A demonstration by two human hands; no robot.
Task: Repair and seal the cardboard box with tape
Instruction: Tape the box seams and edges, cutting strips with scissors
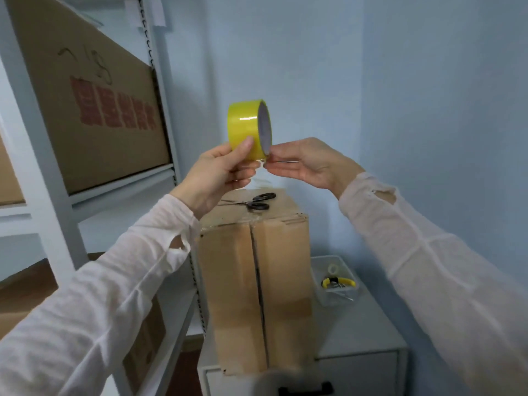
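Cardboard box (257, 281) beneath hands; left hand (217, 172) grips tape roll (245, 127), right hand (311, 164) pinches its end; red print on shelf carton (94, 110) unreadable.

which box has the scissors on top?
The upright cardboard box on the grey cabinet, with the seam down its front: black-handled scissors lie on its top. The red-printed box on the shelf carries none.
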